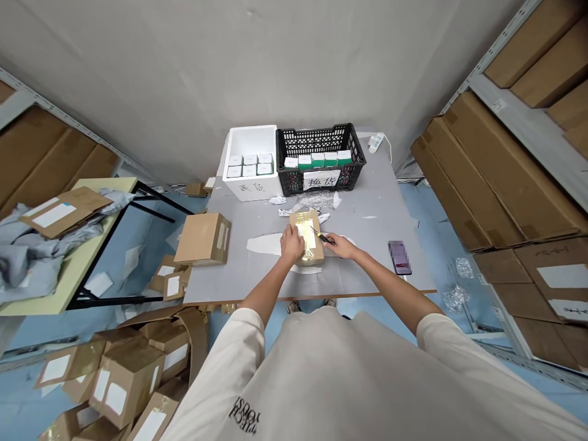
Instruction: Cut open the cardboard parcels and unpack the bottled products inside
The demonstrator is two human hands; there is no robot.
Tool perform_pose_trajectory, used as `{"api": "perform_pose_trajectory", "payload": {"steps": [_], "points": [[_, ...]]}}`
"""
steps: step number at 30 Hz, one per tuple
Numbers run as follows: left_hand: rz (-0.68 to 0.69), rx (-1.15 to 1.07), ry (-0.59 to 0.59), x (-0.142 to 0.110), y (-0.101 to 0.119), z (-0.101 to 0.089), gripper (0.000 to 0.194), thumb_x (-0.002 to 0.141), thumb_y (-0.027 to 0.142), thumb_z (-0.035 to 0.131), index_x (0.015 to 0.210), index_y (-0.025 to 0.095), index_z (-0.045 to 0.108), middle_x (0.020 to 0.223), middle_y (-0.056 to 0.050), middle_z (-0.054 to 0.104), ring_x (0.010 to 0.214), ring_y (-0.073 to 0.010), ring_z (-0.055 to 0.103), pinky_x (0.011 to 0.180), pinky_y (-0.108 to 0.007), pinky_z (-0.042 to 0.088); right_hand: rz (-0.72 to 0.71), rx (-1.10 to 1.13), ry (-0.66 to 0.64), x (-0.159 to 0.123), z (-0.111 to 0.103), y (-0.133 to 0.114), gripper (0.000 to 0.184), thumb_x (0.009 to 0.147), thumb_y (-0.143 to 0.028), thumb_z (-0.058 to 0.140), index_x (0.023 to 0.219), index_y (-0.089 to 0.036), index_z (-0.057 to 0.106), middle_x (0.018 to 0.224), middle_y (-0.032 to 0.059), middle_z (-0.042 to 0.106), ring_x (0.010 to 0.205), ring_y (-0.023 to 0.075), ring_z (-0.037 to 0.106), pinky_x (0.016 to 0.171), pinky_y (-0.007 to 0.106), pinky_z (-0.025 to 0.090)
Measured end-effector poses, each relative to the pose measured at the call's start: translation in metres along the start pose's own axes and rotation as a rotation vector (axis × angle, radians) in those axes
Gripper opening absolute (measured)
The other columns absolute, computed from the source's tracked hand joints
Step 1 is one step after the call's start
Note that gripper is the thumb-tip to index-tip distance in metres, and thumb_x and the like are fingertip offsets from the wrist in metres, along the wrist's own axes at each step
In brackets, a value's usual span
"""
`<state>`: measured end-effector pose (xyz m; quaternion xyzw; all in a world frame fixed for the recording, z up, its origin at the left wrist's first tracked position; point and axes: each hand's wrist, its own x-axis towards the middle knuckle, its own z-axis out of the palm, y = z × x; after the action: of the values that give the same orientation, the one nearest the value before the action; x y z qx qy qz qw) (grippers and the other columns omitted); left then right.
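Note:
A small cardboard box (315, 253), wrapped in shiny clear tape and bearing a white label, lies on the grey table in front of me. My left hand (293, 244) grips its left side, with fingers resting on the top edge. In my right hand (340, 245) is a black and yellow utility knife (326, 237), its blade pointing left over the top of the box. Whether the blade touches the tape I cannot tell. Torn white paper (264, 244) and crumpled clear plastic (314, 200) lie around the box.
At the back stand a white foam box (253, 189) and a black plastic crate (357, 162), both holding small white boxes. A larger carton (198, 239) sits left; a phone (400, 257) lies right. Cartons (131, 373) pile up on the floor at left. Shelves flank the table.

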<state>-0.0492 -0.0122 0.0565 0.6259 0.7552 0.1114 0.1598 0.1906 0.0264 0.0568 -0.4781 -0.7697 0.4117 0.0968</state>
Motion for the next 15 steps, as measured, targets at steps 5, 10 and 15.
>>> {"api": "perform_pose_trajectory", "payload": {"steps": [5,10,15], "points": [[-0.034,0.002,-0.01,-0.004,0.034,0.01,0.082,0.09,0.062,0.056,0.157,0.019,0.036,0.162,-0.021,0.037,0.146,-0.0419,0.038,0.114,-0.056,0.036,0.056,0.026,0.157,0.003,-0.021,0.007,0.029,0.095,-0.04,0.06,0.118,-0.023,0.063,0.123,0.008,0.071,0.103,0.0228,0.068,0.092,0.035,0.053],[0.06,0.084,-0.09,-0.014,0.052,0.017,0.099,0.08,0.055,0.07,0.161,0.019,0.027,0.167,-0.024,0.027,0.151,-0.0441,0.03,0.118,-0.059,0.029,0.089,0.02,0.233,0.011,-0.032,0.011,0.029,0.092,-0.042,0.062,0.112,-0.021,0.064,0.124,0.0119,0.066,0.112,0.0233,0.065,0.098,0.036,0.052],[0.348,0.16,-0.299,-0.012,0.028,0.006,0.109,0.072,0.032,0.078,0.164,0.028,0.019,0.171,-0.019,0.02,0.157,-0.0424,0.02,0.121,-0.066,0.021,0.084,0.045,0.267,0.013,-0.024,0.015,0.028,0.092,-0.044,0.06,0.11,-0.023,0.064,0.127,0.0084,0.066,0.121,0.0223,0.062,0.105,0.037,0.048]]}}
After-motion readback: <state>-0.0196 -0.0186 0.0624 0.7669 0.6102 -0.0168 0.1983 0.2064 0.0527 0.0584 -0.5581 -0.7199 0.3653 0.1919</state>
